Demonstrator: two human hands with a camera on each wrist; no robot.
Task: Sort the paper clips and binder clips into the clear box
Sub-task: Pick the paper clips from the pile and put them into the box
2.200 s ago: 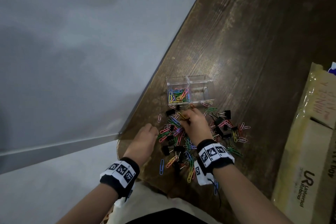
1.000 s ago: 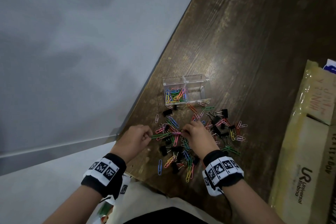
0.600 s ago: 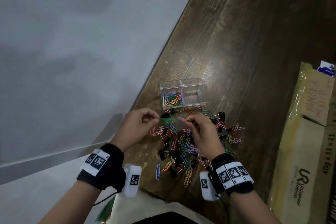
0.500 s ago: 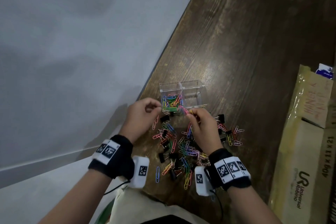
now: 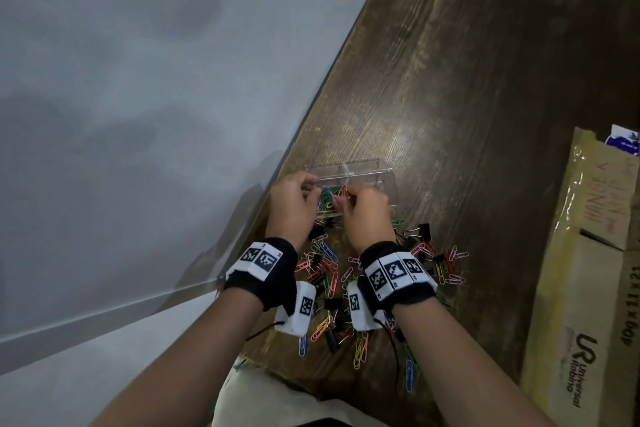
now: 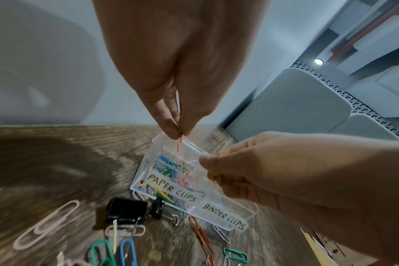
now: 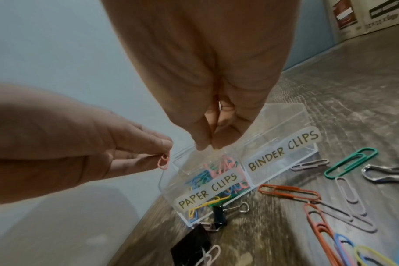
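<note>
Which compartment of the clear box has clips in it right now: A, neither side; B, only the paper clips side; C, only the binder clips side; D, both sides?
B: coloured paper clips fill the compartment labelled PAPER CLIPS, while the BINDER CLIPS compartment of the clear box looks empty.

Clear plastic, coated wire and grained wood

The box (image 7: pixel 282 115) is clear, glossy plastic with matt paper-like labels (image 7: pixel 282 153). The paper clips (image 7: pixel 289 193) look like wire in smooth coloured coating; the binder clips (image 6: pixel 125 209) are black with shiny bare metal handles. The table (image 5: pixel 485 114) is dark, grained wood with a dull sheen. The cardboard carton (image 5: pixel 581 305) is matt, partly under glossy tape.
</note>
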